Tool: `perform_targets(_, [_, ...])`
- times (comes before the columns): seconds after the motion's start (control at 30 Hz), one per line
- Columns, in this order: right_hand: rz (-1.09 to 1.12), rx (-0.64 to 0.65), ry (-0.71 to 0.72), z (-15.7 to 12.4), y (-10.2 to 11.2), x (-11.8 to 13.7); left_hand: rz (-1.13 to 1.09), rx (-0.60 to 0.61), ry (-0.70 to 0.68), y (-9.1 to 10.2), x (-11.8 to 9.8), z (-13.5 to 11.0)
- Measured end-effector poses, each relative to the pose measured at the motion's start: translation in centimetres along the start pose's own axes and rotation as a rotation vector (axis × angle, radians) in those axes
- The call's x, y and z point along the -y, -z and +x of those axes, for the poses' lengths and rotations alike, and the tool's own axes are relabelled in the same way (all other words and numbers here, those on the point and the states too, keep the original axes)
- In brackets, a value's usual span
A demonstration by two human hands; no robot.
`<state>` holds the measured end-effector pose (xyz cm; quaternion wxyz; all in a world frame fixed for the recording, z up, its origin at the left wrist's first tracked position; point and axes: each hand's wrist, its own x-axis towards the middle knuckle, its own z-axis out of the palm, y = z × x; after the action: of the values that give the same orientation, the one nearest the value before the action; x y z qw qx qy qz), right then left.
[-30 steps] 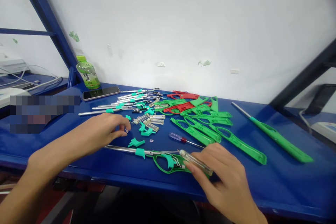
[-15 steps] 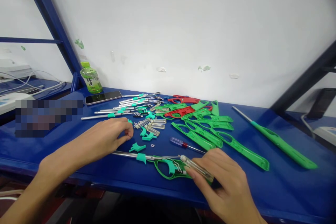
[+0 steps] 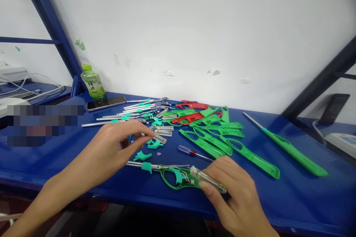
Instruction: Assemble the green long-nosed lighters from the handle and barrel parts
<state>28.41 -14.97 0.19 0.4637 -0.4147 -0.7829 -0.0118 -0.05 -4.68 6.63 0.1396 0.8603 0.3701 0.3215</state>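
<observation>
My right hand point(image 3: 233, 192) presses its fingers on a clear tube point(image 3: 208, 180) lying in an open green handle shell point(image 3: 178, 178) near the front edge of the blue table point(image 3: 292, 196). A metal rod with a teal collar point(image 3: 141, 165) sticks out leftward from that shell. My left hand point(image 3: 116, 148) hovers over the loose small parts with thumb and forefinger pinched together; what they grip is too small to name. A teal trigger piece point(image 3: 142, 156) and a tiny white bit point(image 3: 158, 153) lie just right of it.
Green and red handle shells point(image 3: 214, 129) are piled at the middle. Several metal rods with teal collars point(image 3: 130, 113) lie at the back left by a phone point(image 3: 105, 102) and a green bottle point(image 3: 92, 81). A small screwdriver point(image 3: 191, 152) and a finished green lighter point(image 3: 289, 150) rest further right.
My left hand has lifted and shifted right, toward the small parts, with its fingertips pinched. My right hand has stayed on the tube in the green shell.
</observation>
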Motion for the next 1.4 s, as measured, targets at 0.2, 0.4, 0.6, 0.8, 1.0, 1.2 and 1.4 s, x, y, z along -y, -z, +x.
perform_targets(0.2, [0.007, 0.014, -0.018, 0.0, 0.3, 0.2, -0.250, 0.034, 0.031, -2.2, -1.8, -0.4])
perform_targets(0.4, [0.032, 0.060, -0.084, -0.6, 0.2, 0.2, -0.422, 0.107, 0.105, -4.1, -3.9, -0.9])
perform_targets(0.6, [0.044, 0.105, -0.061, -0.8, 0.2, -0.1, -0.460, 0.105, 0.114, -5.1, -4.7, -1.4])
perform_targets(0.8, [0.008, 0.153, -0.074, -0.9, 0.2, -0.2, -0.449, 0.089, 0.122, -5.2, -5.0, -1.5])
perform_targets(1.0, [-0.016, 0.200, -0.075, -0.8, 0.0, -0.2, -0.411, 0.079, 0.077, -5.4, -4.9, -1.6])
perform_targets(1.2, [-0.034, 0.223, -0.059, -0.8, 0.0, -0.4, -0.366, 0.080, 0.025, -5.6, -4.6, -1.7])
perform_targets(1.4, [-0.031, 0.227, -0.058, -0.7, 0.0, -0.4, -0.338, 0.078, -0.041, -5.8, -4.2, -1.9])
